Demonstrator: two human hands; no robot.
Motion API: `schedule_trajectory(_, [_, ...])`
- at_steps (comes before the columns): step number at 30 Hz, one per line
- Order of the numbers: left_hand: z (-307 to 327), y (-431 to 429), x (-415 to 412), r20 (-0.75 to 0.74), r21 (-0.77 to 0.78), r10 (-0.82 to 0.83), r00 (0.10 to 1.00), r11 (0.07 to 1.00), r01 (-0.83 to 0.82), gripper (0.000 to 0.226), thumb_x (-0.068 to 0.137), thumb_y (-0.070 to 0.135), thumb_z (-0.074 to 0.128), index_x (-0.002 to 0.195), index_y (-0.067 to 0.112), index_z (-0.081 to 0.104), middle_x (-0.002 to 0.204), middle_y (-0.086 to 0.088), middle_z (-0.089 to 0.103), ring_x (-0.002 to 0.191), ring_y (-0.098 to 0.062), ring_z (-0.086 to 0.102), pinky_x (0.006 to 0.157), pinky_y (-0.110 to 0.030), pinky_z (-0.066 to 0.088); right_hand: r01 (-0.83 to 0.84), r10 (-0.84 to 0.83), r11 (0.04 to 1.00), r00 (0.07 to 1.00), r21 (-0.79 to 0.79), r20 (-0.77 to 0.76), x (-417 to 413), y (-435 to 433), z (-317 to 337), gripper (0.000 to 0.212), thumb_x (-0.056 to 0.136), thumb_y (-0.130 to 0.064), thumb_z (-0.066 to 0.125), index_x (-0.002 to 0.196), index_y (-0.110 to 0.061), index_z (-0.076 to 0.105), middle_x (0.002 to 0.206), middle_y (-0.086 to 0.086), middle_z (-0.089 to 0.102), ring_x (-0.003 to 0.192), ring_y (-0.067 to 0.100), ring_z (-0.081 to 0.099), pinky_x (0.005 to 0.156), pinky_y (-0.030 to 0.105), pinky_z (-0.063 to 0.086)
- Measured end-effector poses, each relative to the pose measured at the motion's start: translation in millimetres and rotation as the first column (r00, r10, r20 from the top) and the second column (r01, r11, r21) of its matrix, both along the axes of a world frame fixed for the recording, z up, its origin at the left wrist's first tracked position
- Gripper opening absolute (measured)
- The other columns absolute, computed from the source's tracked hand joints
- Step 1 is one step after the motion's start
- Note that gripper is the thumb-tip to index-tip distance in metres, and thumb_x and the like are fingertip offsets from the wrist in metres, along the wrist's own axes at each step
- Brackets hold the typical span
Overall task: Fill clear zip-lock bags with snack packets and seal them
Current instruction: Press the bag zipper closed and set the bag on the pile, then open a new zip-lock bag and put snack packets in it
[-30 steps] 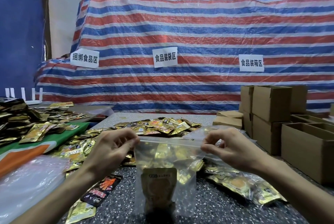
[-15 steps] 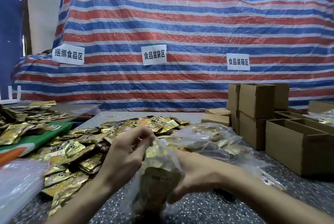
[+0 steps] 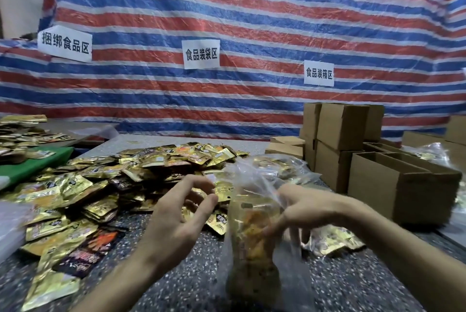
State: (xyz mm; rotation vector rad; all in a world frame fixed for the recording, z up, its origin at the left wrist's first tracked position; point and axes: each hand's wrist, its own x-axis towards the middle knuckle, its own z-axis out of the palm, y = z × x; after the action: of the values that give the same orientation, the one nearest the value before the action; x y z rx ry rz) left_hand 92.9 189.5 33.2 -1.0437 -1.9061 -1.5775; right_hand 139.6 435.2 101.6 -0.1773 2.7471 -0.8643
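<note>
Nearest: clear zip-lock bag (image 3: 254, 243), upright on the speckled counter (image 3: 191, 276), stuffed with gold packets, blurred. Right hand (image 3: 300, 211) grips the bag's upper side, fingers pinched into the plastic. Left hand (image 3: 181, 213) is off the bag just to its left, fingers spread, holding nothing.

Step, as judged: bag is filled; whether the zip is fully closed cannot be told through the blur. Next move likely calls for checking the seal, setting this bag with the finished ones, then taking an empty bag.

Behind the hands: loose pile of snack packets (image 3: 106, 185) across the counter, filled bags (image 3: 274, 168) behind the right hand. Right side: open cardboard boxes (image 3: 393, 183), closed ones stacked further back. Far: striped tarp (image 3: 239, 21) wall with 3 paper signs (image 3: 201, 54).
</note>
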Motion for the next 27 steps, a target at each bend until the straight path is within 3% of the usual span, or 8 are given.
schedule_trajectory(4, [-8.9,1.7,-4.2,0.046,-0.062,-0.019,0.999,0.998,0.022,0.016,0.086,0.040,0.059,0.096,0.029,0.063,0.092,0.016,0.067,0.086,-0.011,0.065,0.067,-0.016,0.050,0.097,-0.108,0.991,0.986,0.090,0.130,-8.9,36.5,11.2,0.011,0.086,-0.021,0.074,0.089,-0.011,0.074,0.090,0.009,0.077,0.063,0.017,0.068,0.050,0.025,0.053])
schedule_trajectory(6, [-12.4,3.0,-6.2,0.049,-0.077,-0.013,0.999,0.997,0.016,0.012,0.087,0.039,0.060,0.094,0.030,0.064,0.092,0.016,0.066,0.085,-0.011,0.064,0.066,-0.017,0.050,0.206,-0.223,0.965,0.970,0.164,0.096,-17.2,50.0,5.1,0.024,0.084,-0.022,0.076,0.100,-0.004,0.071,0.094,0.011,0.076,0.064,0.017,0.070,0.051,0.026,0.054])
schedule_trajectory(9, [-17.3,5.3,-8.3,0.079,-0.098,-0.012,0.997,0.995,0.020,0.005,0.091,0.026,0.065,0.093,0.030,0.064,0.092,0.016,0.066,0.084,-0.010,0.063,0.064,-0.014,0.048,0.399,-0.394,0.883,0.916,0.248,-0.073,-26.7,60.2,-19.6,0.033,0.077,-0.027,0.084,0.094,-0.008,0.064,0.092,0.007,0.070,0.059,0.013,0.067,0.046,0.022,0.051])
schedule_trajectory(13, [-20.0,6.0,-6.4,0.097,-0.153,-0.025,0.995,0.987,0.039,0.007,0.092,0.024,0.065,0.095,0.031,0.063,0.096,0.020,0.064,0.086,-0.009,0.064,0.069,-0.023,0.054,0.550,-0.513,0.817,0.831,0.172,-0.217,-39.7,67.8,-54.3,0.040,0.074,-0.027,0.087,0.081,-0.016,0.050,0.081,0.003,0.066,0.054,0.009,0.062,0.039,0.017,0.044])
schedule_trajectory(18, [-17.9,-2.9,-6.3,0.075,-0.188,0.010,0.997,0.982,0.005,0.008,0.093,0.022,0.064,0.095,0.030,0.063,0.096,0.023,0.063,0.087,-0.007,0.063,0.073,-0.022,0.053,0.647,-0.580,0.747,0.746,0.151,-0.328,-59.5,77.4,-56.0,0.036,0.074,-0.025,0.088,0.079,-0.013,0.053,0.075,0.000,0.063,0.061,0.009,0.058,0.042,0.020,0.039])
schedule_trajectory(20, [-16.7,-6.3,-4.6,0.074,-0.187,0.017,0.997,0.982,-0.002,0.007,0.093,0.022,0.064,0.095,0.028,0.063,0.096,0.022,0.064,0.087,-0.007,0.063,0.071,-0.021,0.053,0.665,-0.589,0.732,0.726,0.147,-0.354,-68.4,79.0,-59.0,0.030,0.078,-0.018,0.083,0.076,-0.013,0.053,0.074,0.000,0.060,0.062,0.010,0.057,0.040,0.018,0.036])
schedule_trajectory(24, [-16.6,-11.4,1.1,0.073,-0.193,0.016,0.997,0.981,-0.001,0.007,0.093,0.021,0.064,0.093,0.028,0.063,0.095,0.021,0.064,0.086,-0.009,0.063,0.068,-0.022,0.053,0.731,-0.634,0.676,0.639,0.089,-0.436,-83.5,82.2,-70.7,0.015,0.082,-0.002,0.066,0.081,-0.010,0.054,0.079,0.005,0.063,0.070,0.018,0.062,0.051,0.028,0.047])
schedule_trajectory(27, [-15.9,-17.0,3.7,0.059,-0.219,0.028,0.998,0.976,-0.015,0.004,0.093,0.023,0.064,0.094,0.027,0.063,0.097,0.023,0.062,0.088,-0.006,0.062,0.069,-0.019,0.052,0.753,-0.659,0.657,0.595,0.033,-0.460,-91.8,85.7,-76.3,0.012,0.085,0.000,0.058,0.077,-0.009,0.054,0.076,0.006,0.059,0.069,0.021,0.059,0.057,0.033,0.047])
